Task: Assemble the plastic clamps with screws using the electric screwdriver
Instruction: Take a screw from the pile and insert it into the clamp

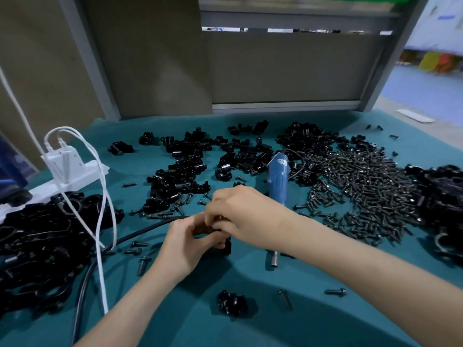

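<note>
Bottom centre of frame: one black clamp [231, 303] lies alone on the teal tabletop [250, 329], with two loose screws [285, 299] just right of it. Centre: left hand [190, 244] and right hand [240, 216] meet, the fingers of both curled and pinching a small black clamp piece [227, 244] between them; cannot tell whether the right fingertips also hold a screw. Behind the right hand the blue electric screwdriver [276, 176] lies on the tabletop, untouched, its metal tip towards the bottom of the frame. Lower left: large heap of clamps [42, 246], white cables [100, 196] and a black cable [140, 230] running across it. Right of centre: broad screw pile [363, 191]; a second clamp heap [441, 204] at the right edge. Upper centre: scattered clamp halves [190, 166]. Upper left: white power strip [62, 169] with plugs in it.
</note>
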{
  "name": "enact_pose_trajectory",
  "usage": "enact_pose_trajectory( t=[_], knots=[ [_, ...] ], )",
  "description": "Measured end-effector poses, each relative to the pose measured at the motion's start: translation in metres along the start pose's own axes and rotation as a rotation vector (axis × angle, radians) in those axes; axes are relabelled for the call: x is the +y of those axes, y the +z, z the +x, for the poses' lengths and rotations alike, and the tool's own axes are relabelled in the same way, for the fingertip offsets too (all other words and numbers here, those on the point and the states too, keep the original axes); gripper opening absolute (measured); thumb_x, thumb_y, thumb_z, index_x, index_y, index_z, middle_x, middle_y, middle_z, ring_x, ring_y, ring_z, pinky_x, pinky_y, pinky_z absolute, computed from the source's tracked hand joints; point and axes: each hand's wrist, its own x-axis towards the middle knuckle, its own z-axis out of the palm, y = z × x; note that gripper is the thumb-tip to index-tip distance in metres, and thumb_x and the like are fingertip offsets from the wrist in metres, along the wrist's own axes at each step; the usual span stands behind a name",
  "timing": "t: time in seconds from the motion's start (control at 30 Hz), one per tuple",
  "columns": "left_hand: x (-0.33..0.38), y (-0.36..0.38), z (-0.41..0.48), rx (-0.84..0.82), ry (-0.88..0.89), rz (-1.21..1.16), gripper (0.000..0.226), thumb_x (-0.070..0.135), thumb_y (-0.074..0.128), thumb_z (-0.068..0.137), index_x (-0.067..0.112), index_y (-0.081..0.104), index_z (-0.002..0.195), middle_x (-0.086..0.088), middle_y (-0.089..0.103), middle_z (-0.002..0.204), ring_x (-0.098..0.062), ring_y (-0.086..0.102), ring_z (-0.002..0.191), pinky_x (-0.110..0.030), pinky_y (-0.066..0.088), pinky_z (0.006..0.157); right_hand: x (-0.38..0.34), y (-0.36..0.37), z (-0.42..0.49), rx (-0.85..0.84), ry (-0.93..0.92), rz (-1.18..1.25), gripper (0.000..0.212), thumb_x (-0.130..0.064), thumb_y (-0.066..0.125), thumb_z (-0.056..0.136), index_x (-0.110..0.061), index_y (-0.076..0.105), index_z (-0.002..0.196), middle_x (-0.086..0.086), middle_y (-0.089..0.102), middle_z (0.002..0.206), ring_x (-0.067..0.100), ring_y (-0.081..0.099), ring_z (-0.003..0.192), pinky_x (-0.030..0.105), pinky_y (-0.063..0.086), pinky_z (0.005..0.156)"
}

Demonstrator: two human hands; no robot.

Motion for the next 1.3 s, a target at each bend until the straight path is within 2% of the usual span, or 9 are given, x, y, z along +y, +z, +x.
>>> enact_pose_trajectory(
  t=[0.3, 0.47, 0.57, 0.63, 0.7, 0.8, 1.13, 1.23, 1.3],
  knots=[
    [0.002, 0.000, 0.001, -0.003, 0.007, 0.029, 0.030, 0.013, 0.076, 0.072, 0.041, 0.071, 0.064, 0.006, 0.073, 0.067, -0.009, 0.070, 0.056, -0.011, 0.049, 0.057, -0.003, -0.002, 0.006, -0.039, 0.074, -0.047, 0.018, -0.023, 0.057, 0.096, -0.007, 0.064, 0.103, 0.010, 0.062, 0.107, 0.027, 0.056, 0.099, 0.040, 0.045, 0.086],
    [0.005, 0.004, 0.000, 0.009, 0.045, -0.006, 0.027, 0.022, 0.074, 0.060, 0.047, 0.073, 0.071, 0.006, 0.074, 0.069, -0.009, 0.070, 0.056, -0.008, 0.048, 0.056, 0.014, -0.002, -0.006, 0.134, 0.075, 0.093, 0.028, -0.034, 0.063, 0.091, -0.008, 0.064, 0.101, 0.005, 0.061, 0.100, 0.015, 0.053, 0.085, 0.025, 0.042, 0.073],
    [0.000, 0.004, 0.001, 0.021, -0.004, -0.142, 0.035, 0.013, 0.076, 0.058, 0.043, 0.077, 0.076, 0.003, 0.076, 0.078, -0.018, 0.072, 0.061, -0.015, 0.054, 0.057, 0.073, -0.020, -0.027, 0.445, 0.317, 0.171, 0.020, -0.023, 0.063, 0.092, -0.013, 0.066, 0.109, -0.004, 0.063, 0.097, -0.001, 0.050, 0.075, 0.013, 0.045, 0.073],
    [-0.002, 0.004, 0.002, 0.021, -0.029, -0.168, 0.033, 0.014, 0.076, 0.057, 0.041, 0.078, 0.076, 0.003, 0.077, 0.080, -0.020, 0.073, 0.063, -0.017, 0.055, 0.056, 0.132, -0.031, -0.054, 0.551, 0.634, 0.111, 0.018, -0.011, 0.058, 0.094, -0.011, 0.067, 0.110, 0.002, 0.068, 0.106, 0.007, 0.058, 0.084, 0.018, 0.048, 0.083],
    [-0.004, 0.004, 0.003, 0.020, -0.046, -0.179, 0.033, 0.015, 0.076, 0.055, 0.041, 0.077, 0.076, 0.002, 0.077, 0.080, -0.021, 0.073, 0.063, -0.017, 0.055, 0.055, 0.188, -0.032, -0.087, 0.548, 0.932, 0.053, 0.022, -0.004, 0.053, 0.095, -0.006, 0.069, 0.112, 0.011, 0.069, 0.115, 0.021, 0.064, 0.096, 0.027, 0.049, 0.091],
    [-0.005, 0.004, 0.003, 0.015, -0.038, -0.174, 0.035, 0.018, 0.076, 0.055, 0.044, 0.077, 0.079, 0.003, 0.077, 0.080, -0.022, 0.073, 0.064, -0.018, 0.056, 0.057, 0.239, -0.018, -0.125, 0.426, 1.111, 0.003, 0.023, -0.001, 0.056, 0.094, -0.003, 0.070, 0.112, 0.016, 0.069, 0.116, 0.030, 0.065, 0.103, 0.032, 0.047, 0.093],
    [-0.006, 0.004, 0.002, -0.021, -0.021, -0.176, 0.036, 0.018, 0.076, 0.060, 0.044, 0.077, 0.084, 0.003, 0.077, 0.084, -0.022, 0.073, 0.065, -0.018, 0.056, 0.060, 0.262, -0.002, -0.122, 0.289, 1.126, -0.079, 0.013, -0.009, 0.072, 0.085, -0.009, 0.061, 0.078, 0.016, 0.069, 0.091, 0.028, 0.059, 0.082, 0.036, 0.050, 0.073],
    [-0.007, 0.003, 0.002, -0.034, -0.030, -0.188, 0.035, 0.019, 0.077, 0.060, 0.043, 0.077, 0.085, 0.002, 0.077, 0.086, -0.021, 0.073, 0.067, -0.019, 0.057, 0.062, 0.252, 0.000, -0.117, 0.472, 1.089, -0.101, 0.007, -0.008, 0.064, 0.091, -0.003, 0.062, 0.094, 0.016, 0.067, 0.097, 0.032, 0.060, 0.089, 0.039, 0.051, 0.079],
    [-0.008, 0.003, 0.003, -0.045, -0.041, -0.191, 0.035, 0.020, 0.077, 0.059, 0.043, 0.077, 0.087, 0.002, 0.077, 0.088, -0.022, 0.074, 0.069, -0.021, 0.058, 0.064, 0.227, -0.007, -0.105, 0.724, 1.041, 0.122, 0.009, -0.009, 0.065, 0.091, -0.006, 0.061, 0.098, 0.013, 0.069, 0.094, 0.028, 0.065, 0.084, 0.035, 0.052, 0.076]
  ],
)
